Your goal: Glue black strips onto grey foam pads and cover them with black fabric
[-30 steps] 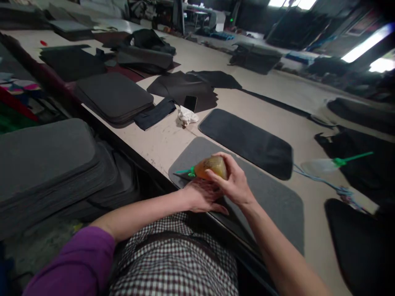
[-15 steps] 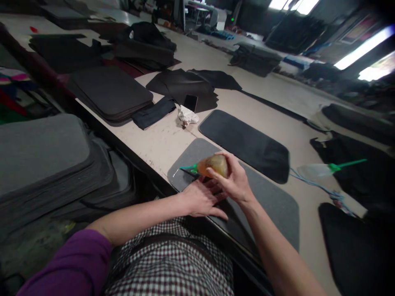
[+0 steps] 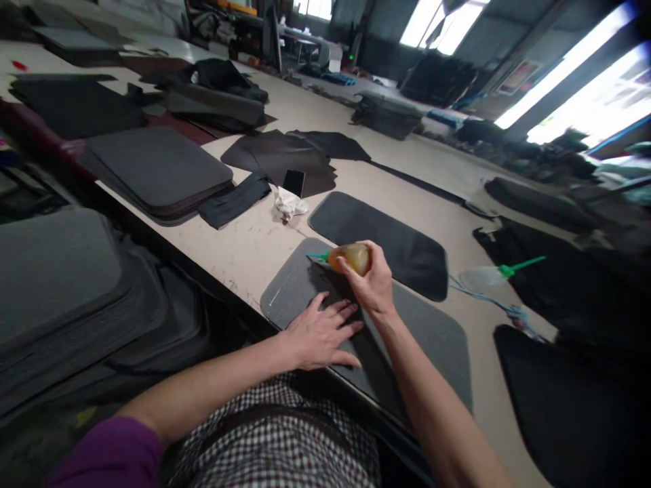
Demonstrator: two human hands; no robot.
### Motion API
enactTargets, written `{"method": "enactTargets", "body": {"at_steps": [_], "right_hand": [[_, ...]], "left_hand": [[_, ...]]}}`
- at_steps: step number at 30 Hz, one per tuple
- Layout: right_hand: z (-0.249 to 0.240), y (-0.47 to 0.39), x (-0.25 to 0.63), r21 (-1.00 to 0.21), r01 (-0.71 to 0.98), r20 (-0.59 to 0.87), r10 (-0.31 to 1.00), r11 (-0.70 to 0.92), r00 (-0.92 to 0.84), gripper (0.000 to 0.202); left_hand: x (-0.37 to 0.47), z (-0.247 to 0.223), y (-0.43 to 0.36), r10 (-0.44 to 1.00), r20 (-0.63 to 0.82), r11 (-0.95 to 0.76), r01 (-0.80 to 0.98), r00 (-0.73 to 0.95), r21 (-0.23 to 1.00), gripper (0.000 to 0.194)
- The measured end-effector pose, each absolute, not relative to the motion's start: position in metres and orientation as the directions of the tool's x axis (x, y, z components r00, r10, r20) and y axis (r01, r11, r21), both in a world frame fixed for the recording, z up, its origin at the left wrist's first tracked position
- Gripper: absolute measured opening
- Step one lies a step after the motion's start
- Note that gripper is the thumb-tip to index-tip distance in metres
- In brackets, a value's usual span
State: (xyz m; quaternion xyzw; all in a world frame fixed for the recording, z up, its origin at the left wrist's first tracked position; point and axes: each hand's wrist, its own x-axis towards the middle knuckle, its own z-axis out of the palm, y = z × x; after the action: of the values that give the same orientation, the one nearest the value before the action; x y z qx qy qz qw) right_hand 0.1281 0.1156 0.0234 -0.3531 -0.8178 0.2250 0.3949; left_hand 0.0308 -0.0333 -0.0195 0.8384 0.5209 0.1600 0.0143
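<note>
Squeeze bottle (image 3: 350, 257): amber, soft-walled, with a green nozzle (image 3: 318, 257); held just above the far left part of the grey mat, nozzle pointing left and slightly down, its tip close to the mat surface.
Handling, bottle: judged light and yielding; the wall likely gives under finger pressure, so the hold belongs on the belly of the body, clear of the nozzle. The surface may be slick if any contents have run down it.
Grip, right hand (image 3: 373, 285): fingers and thumb closed around the bottle body from the right and above; the nozzle projects free to the left of the grip.
Pose, right arm: forearm reaches forward from lower right, wrist bent so the bottle lies nearly level.
Grey mat (image 3: 432, 332): flat, felt-like, rounded corners; lies directly under the grip at the near table edge. Judged limp and light, liable to slide unless pinned.
Grip, left hand (image 3: 320, 332): fingers spread and flat, pressed palm-down on the mat, just below and left of the bottle; holds nothing.
Black mat (image 3: 386, 237): just beyond the grip, apart from the grey mat.
Second bottle (image 3: 488, 276): clear, green nozzle, well to the right of the grip.
Phone (image 3: 293, 181) and crumpled paper (image 3: 289, 202): beyond and left of the grip.
Table (image 3: 239, 244): pale top bearing all the above.
</note>
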Motion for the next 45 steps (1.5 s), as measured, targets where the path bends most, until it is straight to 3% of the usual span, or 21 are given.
{"method": "enactTargets", "body": {"at_steps": [9,17,26,33,41,45], "right_hand": [[0.014,0.145,0.128,-0.586,0.464,0.575,0.744,0.665,-0.34,0.067],[0.021,0.151,0.14,-0.662,0.454,0.546,0.799,0.596,-0.252,0.063],[0.023,0.154,0.144,-0.526,0.486,0.594,0.71,0.698,-0.378,0.06],[0.029,0.156,0.183,-0.505,0.531,0.575,0.724,0.68,-0.38,0.057],[0.039,0.149,0.261,-0.549,0.619,0.508,0.812,0.562,-0.287,0.058],[0.037,0.143,0.29,-0.673,0.58,0.447,0.877,0.458,-0.175,0.059]], "left_hand": [[0.032,-0.02,-0.033,0.877,0.244,-0.463,0.864,0.414,0.199,0.077],[0.012,-0.002,-0.021,0.92,0.195,-0.39,0.848,0.34,0.358,0.069],[-0.006,-0.021,0.008,0.96,0.176,-0.239,0.963,0.216,0.127,0.078],[-0.004,-0.026,0.01,0.967,0.145,-0.223,0.972,0.21,0.079,0.077],[-0.006,-0.029,0.014,0.966,0.115,-0.239,0.969,0.23,0.069,0.075],[-0.006,-0.03,0.015,0.968,0.101,-0.238,0.969,0.231,0.063,0.076]]}}
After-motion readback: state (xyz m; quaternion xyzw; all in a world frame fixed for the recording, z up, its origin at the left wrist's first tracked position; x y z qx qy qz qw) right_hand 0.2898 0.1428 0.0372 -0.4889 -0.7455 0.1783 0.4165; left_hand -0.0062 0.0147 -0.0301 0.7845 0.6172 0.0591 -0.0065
